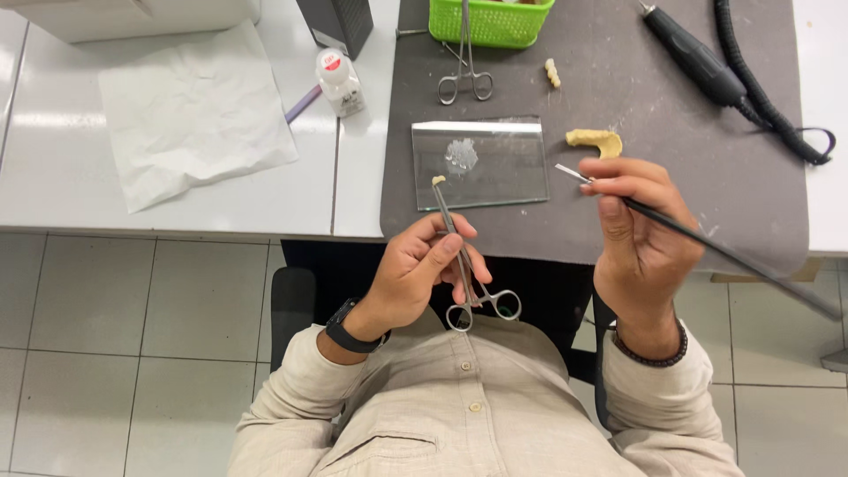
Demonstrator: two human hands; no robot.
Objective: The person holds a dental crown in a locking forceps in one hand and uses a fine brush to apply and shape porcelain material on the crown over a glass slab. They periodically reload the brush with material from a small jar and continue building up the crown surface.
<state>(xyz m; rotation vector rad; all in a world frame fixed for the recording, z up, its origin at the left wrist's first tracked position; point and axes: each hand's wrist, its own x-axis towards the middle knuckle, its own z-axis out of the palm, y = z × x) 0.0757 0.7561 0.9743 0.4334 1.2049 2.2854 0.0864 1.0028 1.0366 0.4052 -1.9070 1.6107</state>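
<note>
My left hand grips steel forceps by the shaft, ring handles toward my chest. The forceps tip clamps a small cream tooth-like piece over the near left corner of a glass slab. A pale wet smear lies on the slab. My right hand pinches a thin black-handled brush, its fine tip hovering just right of the slab. A yellowish dental cast piece lies on the grey mat beyond the brush tip.
A second pair of forceps lies below a green basket. A small cream piece, a black handpiece with coiled cord, a small white bottle and a crumpled tissue are on the bench.
</note>
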